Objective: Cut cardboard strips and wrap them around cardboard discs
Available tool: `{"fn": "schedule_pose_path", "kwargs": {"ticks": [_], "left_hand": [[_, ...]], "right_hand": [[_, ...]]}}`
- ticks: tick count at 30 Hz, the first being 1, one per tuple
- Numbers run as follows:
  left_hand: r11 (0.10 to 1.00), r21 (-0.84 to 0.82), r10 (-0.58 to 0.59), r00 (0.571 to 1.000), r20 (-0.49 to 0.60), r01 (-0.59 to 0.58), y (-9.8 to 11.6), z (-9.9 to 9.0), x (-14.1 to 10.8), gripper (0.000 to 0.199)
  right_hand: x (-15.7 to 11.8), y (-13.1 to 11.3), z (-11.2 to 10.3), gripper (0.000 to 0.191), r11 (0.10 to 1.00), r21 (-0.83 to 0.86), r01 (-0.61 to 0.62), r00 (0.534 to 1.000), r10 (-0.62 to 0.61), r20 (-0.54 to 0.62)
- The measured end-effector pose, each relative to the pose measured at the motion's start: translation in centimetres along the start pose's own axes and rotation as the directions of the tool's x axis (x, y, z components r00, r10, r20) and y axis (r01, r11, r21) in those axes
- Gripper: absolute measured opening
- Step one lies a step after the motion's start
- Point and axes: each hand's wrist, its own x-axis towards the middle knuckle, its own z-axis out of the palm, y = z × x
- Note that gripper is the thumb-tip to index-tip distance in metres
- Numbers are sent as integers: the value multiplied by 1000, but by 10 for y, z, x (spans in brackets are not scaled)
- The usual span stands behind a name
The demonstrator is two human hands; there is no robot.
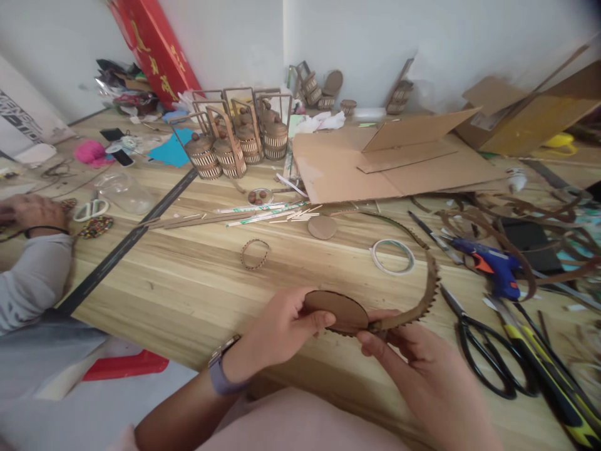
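Between thumb and fingers, my left hand (291, 322) grips a round brown cardboard disc (345, 307), held flat above the table. At the disc's right edge my right hand (404, 351) pinches the end of a long cardboard strip (431, 282) with a toothed edge. This strip curves up and away to the back, and its pinched end meets the disc's rim. Another cardboard disc (322, 227) lies on the table farther back. A thin ring of twisted strip (255, 254) rests left of it, and a roll of white tape (392, 256) to the right.
Black scissors (488, 351), a blue glue gun (493, 266) and a yellow-black cutter (549, 369) crowd the right side. Small lidded baskets (230, 147) with handles stand at the back beside flat cardboard (338, 166). At left, a co-worker's hand (40, 213) rests near white-handled scissors (91, 210).
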Motion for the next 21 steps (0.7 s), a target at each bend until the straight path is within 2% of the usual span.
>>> {"fn": "schedule_pose_path", "kwargs": {"ticks": [2, 4, 7, 9, 11, 14, 17, 21], "left_hand": [[1000, 19, -11, 1000, -18, 11, 4, 0, -2, 29], [999, -37, -24, 997, -74, 21, 5, 2, -3, 32], [965, -262, -30, 990, -141, -8, 2, 8, -2, 65], [909, -415, -14, 992, -128, -41, 0, 14, 1, 75], [871, -489, 9, 996, -84, -49, -1, 21, 4, 58], [868, -492, 28, 996, -87, -68, 1, 29, 7, 34], [884, -457, 14, 984, -177, -95, 1, 31, 9, 26], [911, -407, -23, 975, -220, -70, -2, 26, 8, 25]], "right_hand": [[1, 2, 2, 26, 999, 42, -6, 1000, 5, 16], [0, 5, 5, 30, 993, 114, -23, 1000, 21, 14], [-1, 10, 11, 33, 974, 223, -27, 999, 31, -13], [-2, 11, 15, 31, 962, 273, -25, 1000, 26, 0], [-3, 8, 19, 32, 949, 314, -33, 999, 26, 26], [-3, 3, 25, 33, 923, 383, -26, 998, 44, -36], [-4, 4, 25, 31, 913, 408, -6, 997, 37, -67], [-3, 10, 16, 31, 928, 373, 24, 994, 19, -111]]}}
